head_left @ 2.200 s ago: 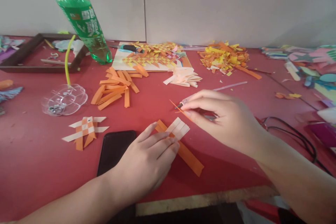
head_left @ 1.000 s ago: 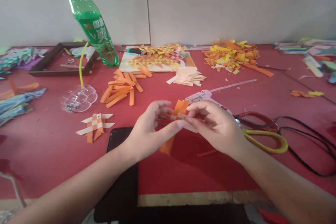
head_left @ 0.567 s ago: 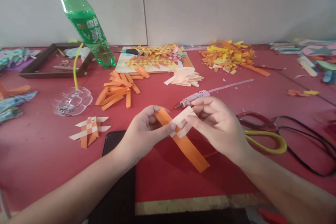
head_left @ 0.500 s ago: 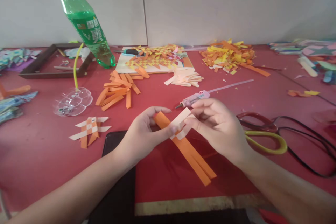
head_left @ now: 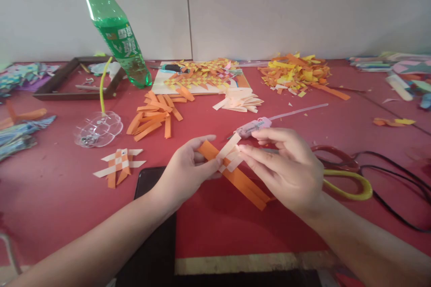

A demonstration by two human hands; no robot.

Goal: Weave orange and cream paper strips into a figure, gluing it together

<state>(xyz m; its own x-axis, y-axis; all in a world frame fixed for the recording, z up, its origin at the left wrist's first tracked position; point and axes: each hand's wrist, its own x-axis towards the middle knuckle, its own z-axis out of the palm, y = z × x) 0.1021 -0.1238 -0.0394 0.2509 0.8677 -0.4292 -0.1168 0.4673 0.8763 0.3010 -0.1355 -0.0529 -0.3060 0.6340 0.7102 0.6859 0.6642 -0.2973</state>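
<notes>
One red worktop [head_left: 205, 228] spans my view, its near edge running below both arms. The green bottle [head_left: 114, 31] stands at the back left, well apart from the handling, so I can leave it alone. The pink glue gun [head_left: 251, 128] lies just beyond the fingers; I cannot tell whether it is hot, so I would lift nothing toward its tip.

My left grip [head_left: 188, 168] clasps the woven piece [head_left: 229, 169] between thumb and fingers, the thumb lying on top beside the crossing. My right grip [head_left: 289, 170] pinches among the cream strips [head_left: 229, 148] near their far ends; exactly which one, I cannot make out. The piece itself is between the two hands, over the near middle of the worktop.

The orange strips [head_left: 244, 184] slant through it toward the lower right, and I judge they need to lie flat and side by side while the cream is worked. For the cream, I would pull gently along its length, never sideways, since paper likely creases. Last, the small check squares: I would snug each against its neighbour under light thumb pressure.
</notes>
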